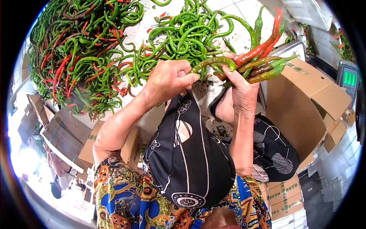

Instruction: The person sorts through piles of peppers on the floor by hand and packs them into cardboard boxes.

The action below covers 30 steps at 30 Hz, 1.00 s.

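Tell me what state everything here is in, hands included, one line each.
Left hand: closed at one end of a curved pepper
Right hand: closed around a bunch of peppers
Large pepper heap: piled up, red and green mixed
Smaller pepper pile: loose, mostly green
Cardboard box: open
Digital display: lit green

The large mixed pepper heap (76,57) blocks the left side, running near at hand into the green pepper heap (183,34) that fills the space straight ahead. Farther out, a pale strip of floor (142,24) leaves a narrow lane between them, with more room at far right beyond the bunch of peppers (265,49). A curved green pepper (213,61) bars the gap between both hands' fingers (189,79), the trousered knee (190,145) rises just below, and an open carton (301,82) hems in the right.
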Each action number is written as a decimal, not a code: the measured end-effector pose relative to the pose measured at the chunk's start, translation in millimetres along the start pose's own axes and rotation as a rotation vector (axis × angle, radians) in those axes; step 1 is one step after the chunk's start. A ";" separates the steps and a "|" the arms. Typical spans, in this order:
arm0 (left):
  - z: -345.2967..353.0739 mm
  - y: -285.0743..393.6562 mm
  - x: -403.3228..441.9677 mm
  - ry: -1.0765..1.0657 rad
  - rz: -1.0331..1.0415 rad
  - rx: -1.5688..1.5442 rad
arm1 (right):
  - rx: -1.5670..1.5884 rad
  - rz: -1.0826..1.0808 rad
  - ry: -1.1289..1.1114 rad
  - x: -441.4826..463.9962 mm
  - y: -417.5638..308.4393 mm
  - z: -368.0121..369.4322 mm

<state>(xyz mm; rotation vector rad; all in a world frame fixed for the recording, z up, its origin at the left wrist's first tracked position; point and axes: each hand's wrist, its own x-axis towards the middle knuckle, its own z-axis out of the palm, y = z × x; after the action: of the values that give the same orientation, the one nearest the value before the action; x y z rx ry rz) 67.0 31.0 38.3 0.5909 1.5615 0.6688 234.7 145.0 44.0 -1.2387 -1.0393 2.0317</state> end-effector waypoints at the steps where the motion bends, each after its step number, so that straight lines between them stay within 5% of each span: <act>1: -1.5 2.4 -0.5 0.010 0.017 0.046 | -0.020 0.009 0.001 2.0 3.0 -1.1; 2: -5.7 5.3 -0.8 -0.033 0.054 0.157 | -0.039 0.017 0.003 2.8 4.5 -1.7; 7: -9.6 -0.7 8.4 -0.172 0.017 -0.372 | 0.179 0.248 -0.073 12.1 20.6 -20.2; 11: -0.4 7.3 23.0 -0.121 0.092 -0.336 | 0.252 0.287 -0.108 11.1 33.7 -16.4; 14: 27.0 -9.9 44.0 0.102 0.420 0.107 | 0.235 0.263 -0.166 11.4 44.8 -15.8; 17: 44.2 -8.6 43.9 0.066 0.563 0.031 | 0.375 0.277 -0.084 14.0 42.7 -15.9; 25: 52.7 19.3 28.9 0.234 0.379 0.065 | 0.541 0.301 -0.228 10.3 33.4 -11.4; 26: 57.4 15.9 29.9 0.413 0.625 0.108 | 0.526 0.266 -0.264 6.8 28.7 -9.9; 30: 48.8 24.8 19.1 0.251 0.551 -0.068 | 0.728 0.236 -0.327 3.0 18.2 -11.5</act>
<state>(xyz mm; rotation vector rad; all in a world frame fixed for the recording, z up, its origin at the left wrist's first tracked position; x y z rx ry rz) 113.4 65.6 40.0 0.9267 1.6049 1.2443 242.8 141.0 24.2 -0.6758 -0.2069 2.5165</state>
